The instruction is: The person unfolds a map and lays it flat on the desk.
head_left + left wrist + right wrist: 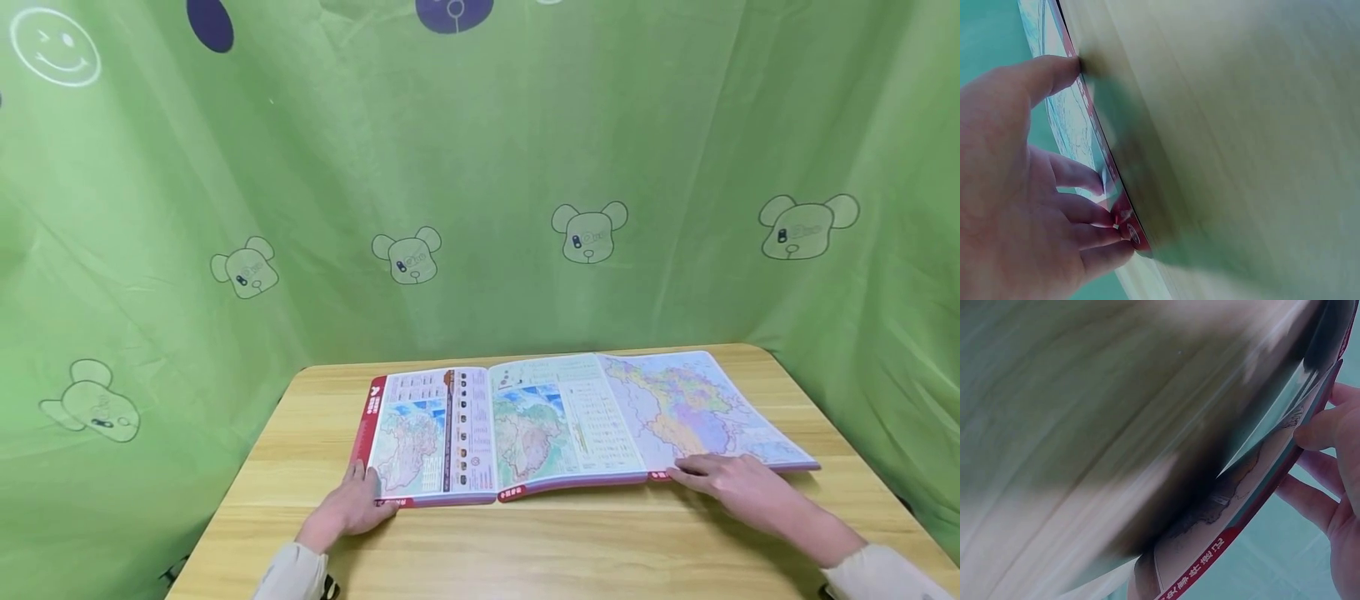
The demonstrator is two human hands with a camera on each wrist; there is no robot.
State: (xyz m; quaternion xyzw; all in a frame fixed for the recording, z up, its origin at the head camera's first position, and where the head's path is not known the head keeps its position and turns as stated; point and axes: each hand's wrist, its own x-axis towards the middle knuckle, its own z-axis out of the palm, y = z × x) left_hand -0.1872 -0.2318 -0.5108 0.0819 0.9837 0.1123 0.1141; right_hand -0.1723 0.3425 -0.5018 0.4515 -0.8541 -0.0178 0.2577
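A large map book (525, 475) lies spread on the wooden table, with coloured maps and columns of print. Its right-hand page (675, 400) shows a multicoloured map and bends along its lower edge. My left hand (347, 507) rests at the book's lower left corner. In the left wrist view, its fingertips (1125, 234) touch the red corner and the thumb meets the edge. My right hand (738, 487) pinches the book's lower edge towards the right. The right wrist view shows its thumb (1313, 434) against one side of the red-edged pages, other fingers behind.
The wooden table (585, 550) extends in front of the book and to either side. Behind it and at both sides hangs a green curtain (487, 150) printed with bear faces. Light sleeves (292, 571) cover both forearms.
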